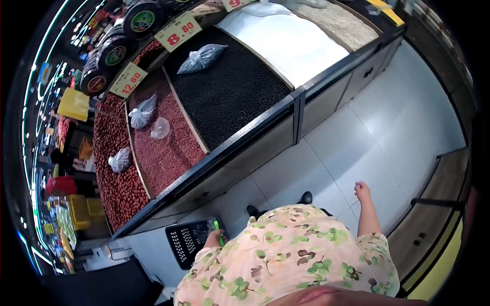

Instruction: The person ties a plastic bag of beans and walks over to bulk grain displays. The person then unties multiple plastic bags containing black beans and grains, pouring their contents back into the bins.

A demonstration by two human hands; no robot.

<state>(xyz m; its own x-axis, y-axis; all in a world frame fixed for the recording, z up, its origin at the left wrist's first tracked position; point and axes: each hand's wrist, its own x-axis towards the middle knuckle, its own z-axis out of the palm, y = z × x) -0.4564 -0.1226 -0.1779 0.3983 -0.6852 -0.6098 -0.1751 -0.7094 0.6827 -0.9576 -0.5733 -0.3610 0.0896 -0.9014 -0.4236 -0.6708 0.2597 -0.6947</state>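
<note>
Left hand (216,238) is grasping green handle (216,225), likely of black shopping basket (191,242) hanging at 7 o'clock. Right hand (362,191), between 3 and 4, is hanging loosely curled, seemingly unladen. Keeping basket level, clear of bean bins (268,135), is probably helping.

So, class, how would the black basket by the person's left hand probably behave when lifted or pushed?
The black basket would probably stay stiff: its edges look straight. It is likely light for its size, being pierced with many holes. It might swing, since the left hand grips a green piece, perhaps its handle, at one side.
</note>
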